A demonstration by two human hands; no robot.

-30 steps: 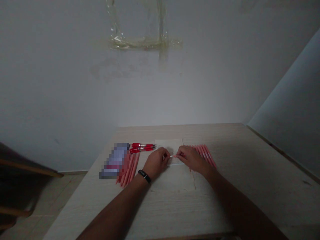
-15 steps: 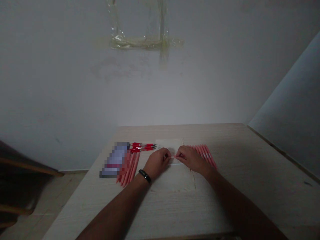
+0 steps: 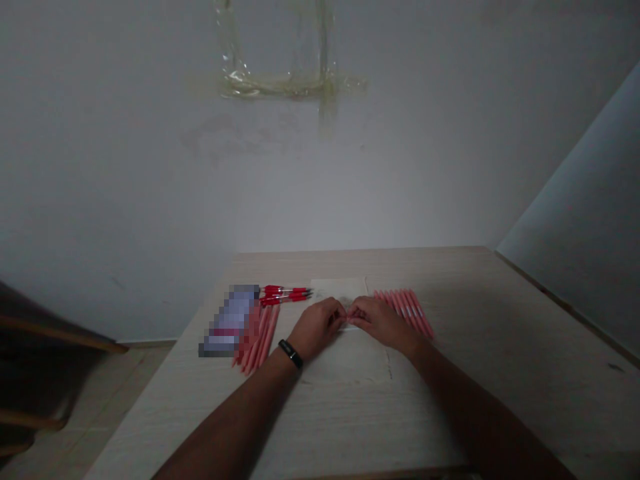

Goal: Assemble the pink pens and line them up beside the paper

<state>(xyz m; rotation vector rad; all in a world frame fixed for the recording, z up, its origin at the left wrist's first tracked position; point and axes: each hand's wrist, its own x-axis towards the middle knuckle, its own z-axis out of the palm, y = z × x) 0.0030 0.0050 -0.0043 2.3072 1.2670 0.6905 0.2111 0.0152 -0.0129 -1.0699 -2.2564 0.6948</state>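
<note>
My left hand (image 3: 316, 327) and my right hand (image 3: 380, 322) lie flat-wristed on a white paper sheet (image 3: 345, 363), their fingertips almost meeting at its middle. Between them both hands pinch a small pale pink piece (image 3: 345, 320), mostly hidden by my fingers. A black wristband (image 3: 291, 354) circles my left wrist. Left of that hand lie several slim pink rods (image 3: 260, 337), and several more (image 3: 407, 312) lie fanned out beyond my right hand. Several red pens (image 3: 285, 295) lie side by side near the paper's far left corner.
A pixelated box (image 3: 231, 321) lies on the pale wooden table (image 3: 500, 320) at the left end of the row. A dark chair (image 3: 45, 347) stands left of the table above a tiled floor. Tape marks show on the wall behind.
My hands have moved closer together, and the pink piece between them is now mostly covered by my fingers.
</note>
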